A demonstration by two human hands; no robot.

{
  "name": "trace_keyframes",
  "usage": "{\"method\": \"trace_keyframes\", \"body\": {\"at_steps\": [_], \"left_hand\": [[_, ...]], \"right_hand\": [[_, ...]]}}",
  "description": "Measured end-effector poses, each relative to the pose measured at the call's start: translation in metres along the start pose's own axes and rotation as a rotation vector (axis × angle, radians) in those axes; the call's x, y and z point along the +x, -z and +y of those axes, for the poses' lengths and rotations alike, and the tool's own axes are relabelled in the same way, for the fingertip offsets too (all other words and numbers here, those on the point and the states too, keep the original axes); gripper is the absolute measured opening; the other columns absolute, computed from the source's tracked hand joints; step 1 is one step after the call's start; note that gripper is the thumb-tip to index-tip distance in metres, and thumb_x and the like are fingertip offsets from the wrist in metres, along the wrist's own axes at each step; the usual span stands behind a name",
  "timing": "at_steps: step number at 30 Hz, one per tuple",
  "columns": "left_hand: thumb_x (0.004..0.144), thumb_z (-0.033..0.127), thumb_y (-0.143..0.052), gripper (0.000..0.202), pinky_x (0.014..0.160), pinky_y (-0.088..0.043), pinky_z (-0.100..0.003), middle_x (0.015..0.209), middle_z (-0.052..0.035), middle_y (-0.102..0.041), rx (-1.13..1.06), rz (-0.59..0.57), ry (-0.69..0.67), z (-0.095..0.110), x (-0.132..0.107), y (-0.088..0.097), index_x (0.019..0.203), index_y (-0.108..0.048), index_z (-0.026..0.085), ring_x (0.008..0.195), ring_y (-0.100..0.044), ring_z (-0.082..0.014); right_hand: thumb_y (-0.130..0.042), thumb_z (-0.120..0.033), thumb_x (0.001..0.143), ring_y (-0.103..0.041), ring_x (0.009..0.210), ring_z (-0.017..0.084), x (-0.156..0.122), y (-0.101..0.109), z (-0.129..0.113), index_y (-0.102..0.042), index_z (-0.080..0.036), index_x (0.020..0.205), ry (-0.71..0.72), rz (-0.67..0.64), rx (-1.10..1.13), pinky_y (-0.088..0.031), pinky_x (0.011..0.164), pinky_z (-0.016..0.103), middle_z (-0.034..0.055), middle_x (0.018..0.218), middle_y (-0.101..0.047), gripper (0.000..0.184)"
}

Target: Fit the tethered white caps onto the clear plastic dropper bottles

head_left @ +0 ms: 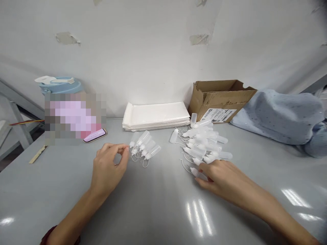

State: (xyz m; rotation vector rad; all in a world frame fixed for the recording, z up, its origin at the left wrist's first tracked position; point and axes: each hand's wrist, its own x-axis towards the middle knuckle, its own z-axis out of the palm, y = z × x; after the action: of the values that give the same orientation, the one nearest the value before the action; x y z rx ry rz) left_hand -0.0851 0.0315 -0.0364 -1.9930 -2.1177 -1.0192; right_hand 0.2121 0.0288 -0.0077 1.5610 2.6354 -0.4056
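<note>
My left hand (109, 166) is at the left of a small group of clear squeeze dropper bottles (145, 144) with white caps and looped straps. Its thumb and index fingertips meet in a pinch, and nothing shows between them. On the right, my right hand (219, 178) has its thumb and fingers closed around one dropper bottle (194, 171), whose capped end points left; the fingers partly cover its body. Just beyond that hand lies a larger loose pile of similar bottles (204, 139), their thin white straps trailing to the left.
White padded envelopes (158, 114) are stacked against the wall. An open cardboard box (222, 98) stands behind the pile, with blue fabric (283, 119) at its right. A phone (95, 135) lies at the left, near a blue lidded bottle (60, 85) and a blurred area.
</note>
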Motion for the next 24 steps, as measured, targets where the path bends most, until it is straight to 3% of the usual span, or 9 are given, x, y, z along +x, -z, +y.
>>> {"method": "trace_keyframes", "body": {"at_steps": [6, 11, 14, 16, 18, 21, 24], "left_hand": [[0.083, 0.027, -0.052, 0.015, 0.063, -0.046, -0.030, 0.069, -0.0002, -0.062, -0.031, 0.071, -0.097, 0.003, -0.002, 0.001, 0.077, -0.064, 0.021, 0.071, -0.059, -0.0179], [0.084, 0.019, -0.054, 0.009, 0.056, -0.045, -0.024, 0.065, -0.0002, -0.062, -0.063, 0.137, -0.296, 0.013, -0.007, -0.002, 0.084, -0.063, 0.020, 0.071, -0.057, -0.0173], [0.082, 0.012, -0.055, 0.011, 0.062, -0.046, -0.026, 0.064, -0.0001, -0.063, -0.107, 0.134, -0.481, 0.021, -0.013, -0.002, 0.089, -0.061, 0.018, 0.072, -0.056, -0.0175], [0.082, 0.010, -0.054, 0.016, 0.067, -0.046, -0.027, 0.066, -0.0004, -0.063, -0.183, 0.064, -0.570, 0.026, -0.015, 0.000, 0.094, -0.060, 0.018, 0.073, -0.055, -0.0175], [0.084, 0.011, -0.052, 0.020, 0.070, -0.047, -0.028, 0.072, -0.0015, -0.064, -0.264, -0.090, -0.595, 0.032, -0.016, 0.003, 0.103, -0.057, 0.018, 0.077, -0.054, -0.0176], [0.089, 0.018, -0.049, 0.020, 0.072, -0.047, -0.029, 0.081, -0.0024, -0.064, -0.326, -0.361, -0.534, 0.042, -0.013, 0.009, 0.108, -0.055, 0.019, 0.083, -0.054, -0.0179], [0.092, 0.023, -0.042, 0.016, 0.067, -0.046, -0.028, 0.077, -0.0012, -0.062, -0.325, -0.509, -0.453, 0.051, -0.009, 0.013, 0.094, -0.058, 0.020, 0.078, -0.054, -0.0172]], "right_hand": [[-0.059, -0.020, 0.080, -0.057, 0.054, 0.017, 0.007, -0.003, -0.014, -0.061, -0.016, 0.071, 0.006, 0.034, -0.048, -0.027, 0.047, 0.024, 0.0032, 0.065, -0.063, 0.010], [-0.055, -0.020, 0.084, -0.058, 0.057, 0.017, 0.008, -0.010, -0.016, -0.064, -0.013, 0.079, 0.140, 0.169, -0.036, -0.033, 0.049, 0.026, 0.0055, 0.072, -0.062, 0.013], [-0.051, -0.024, 0.088, -0.054, 0.057, 0.015, 0.006, -0.010, -0.018, -0.065, -0.012, 0.086, 0.216, 0.281, 0.095, -0.036, 0.050, 0.025, 0.0043, 0.072, -0.058, 0.018], [-0.048, -0.026, 0.090, -0.053, 0.058, 0.014, 0.005, -0.009, -0.019, -0.064, -0.013, 0.089, 0.255, 0.327, 0.168, -0.038, 0.051, 0.024, 0.0039, 0.073, -0.055, 0.021], [-0.049, -0.027, 0.090, -0.052, 0.060, 0.013, 0.005, -0.010, -0.021, -0.064, -0.013, 0.090, 0.281, 0.350, 0.215, -0.040, 0.052, 0.023, 0.0039, 0.074, -0.054, 0.021], [-0.050, -0.029, 0.089, -0.051, 0.061, 0.013, 0.007, -0.013, -0.023, -0.063, -0.014, 0.089, 0.292, 0.371, 0.255, -0.042, 0.055, 0.024, 0.0042, 0.076, -0.052, 0.020], [-0.052, -0.027, 0.088, -0.053, 0.067, 0.014, 0.009, -0.017, -0.024, -0.063, -0.015, 0.091, 0.296, 0.386, 0.304, -0.046, 0.060, 0.026, 0.0063, 0.084, -0.052, 0.017]]}}
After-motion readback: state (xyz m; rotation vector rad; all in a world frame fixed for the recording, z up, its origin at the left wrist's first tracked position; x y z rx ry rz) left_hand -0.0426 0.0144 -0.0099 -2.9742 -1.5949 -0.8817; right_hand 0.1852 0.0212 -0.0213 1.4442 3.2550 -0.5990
